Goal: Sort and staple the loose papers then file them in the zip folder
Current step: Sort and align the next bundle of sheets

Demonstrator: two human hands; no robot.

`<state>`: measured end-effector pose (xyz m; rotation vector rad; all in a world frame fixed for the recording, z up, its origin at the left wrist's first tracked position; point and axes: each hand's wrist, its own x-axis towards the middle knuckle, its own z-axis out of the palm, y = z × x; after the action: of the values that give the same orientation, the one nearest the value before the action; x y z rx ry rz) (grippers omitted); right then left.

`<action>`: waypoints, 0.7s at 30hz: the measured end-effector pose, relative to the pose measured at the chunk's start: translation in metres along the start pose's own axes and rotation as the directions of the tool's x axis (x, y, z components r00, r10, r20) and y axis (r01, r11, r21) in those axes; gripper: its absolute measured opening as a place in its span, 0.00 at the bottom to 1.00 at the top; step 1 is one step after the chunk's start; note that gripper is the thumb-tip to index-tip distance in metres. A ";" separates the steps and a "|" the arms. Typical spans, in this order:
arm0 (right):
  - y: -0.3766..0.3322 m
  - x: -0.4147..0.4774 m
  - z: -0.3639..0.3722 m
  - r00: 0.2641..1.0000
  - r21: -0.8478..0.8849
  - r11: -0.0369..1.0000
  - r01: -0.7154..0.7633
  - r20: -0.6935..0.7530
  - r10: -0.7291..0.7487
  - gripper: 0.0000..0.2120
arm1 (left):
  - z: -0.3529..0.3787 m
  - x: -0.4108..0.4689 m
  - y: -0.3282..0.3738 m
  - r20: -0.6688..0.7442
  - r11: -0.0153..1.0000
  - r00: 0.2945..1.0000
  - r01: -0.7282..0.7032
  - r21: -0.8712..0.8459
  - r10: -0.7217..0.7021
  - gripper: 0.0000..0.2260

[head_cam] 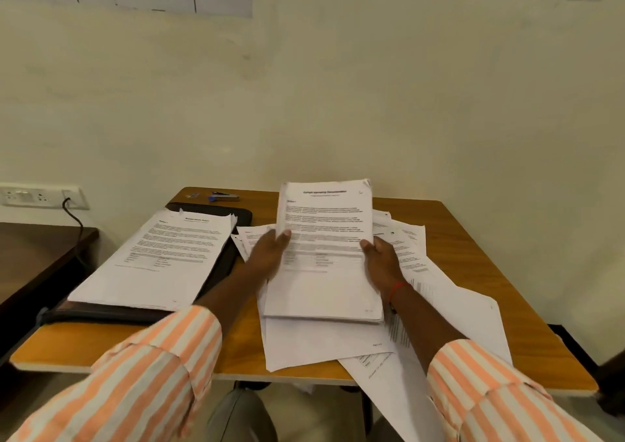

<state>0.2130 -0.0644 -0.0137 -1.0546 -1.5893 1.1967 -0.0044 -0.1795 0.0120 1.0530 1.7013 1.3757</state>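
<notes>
I hold a stack of printed papers tilted up above the table, its lower edge resting on the loose sheets. My left hand grips its left edge with the thumb on top. My right hand grips its right edge. Loose papers lie scattered beneath and to the right, some hanging over the table's front edge. A second neat pile of papers lies on the black zip folder at the left. A stapler with a blue end sits at the table's far edge.
The wooden table stands against a pale wall. A darker table is at the left, below a wall socket with a black cable. Small clips lie beside the stapler.
</notes>
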 end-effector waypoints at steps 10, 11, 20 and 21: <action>-0.006 -0.013 0.001 0.984 0.025 0.994 -0.111 0.144 0.106 0.16 | -0.005 -0.005 -0.024 -0.120 0.995 0.988 -0.097 -0.031 0.092 0.19; -0.006 -0.021 0.000 0.974 0.032 0.991 -0.128 0.194 0.119 0.15 | -0.007 -0.002 -0.022 -0.151 0.993 0.983 -0.111 -0.026 0.106 0.19; -0.002 -0.053 -0.006 0.990 -0.091 0.994 -0.052 0.124 0.063 0.09 | -0.002 0.001 -0.016 -0.140 0.992 0.987 -0.097 -0.085 0.085 0.17; -0.002 -0.054 -0.007 0.991 -0.091 0.995 -0.039 0.126 0.050 0.08 | -0.004 0.002 -0.014 -0.141 0.991 0.988 -0.074 -0.109 0.059 0.17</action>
<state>0.2340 -0.1145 -0.0185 -1.0930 -1.7396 1.2562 -0.0108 -0.1812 -0.0012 0.9782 1.6760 1.6013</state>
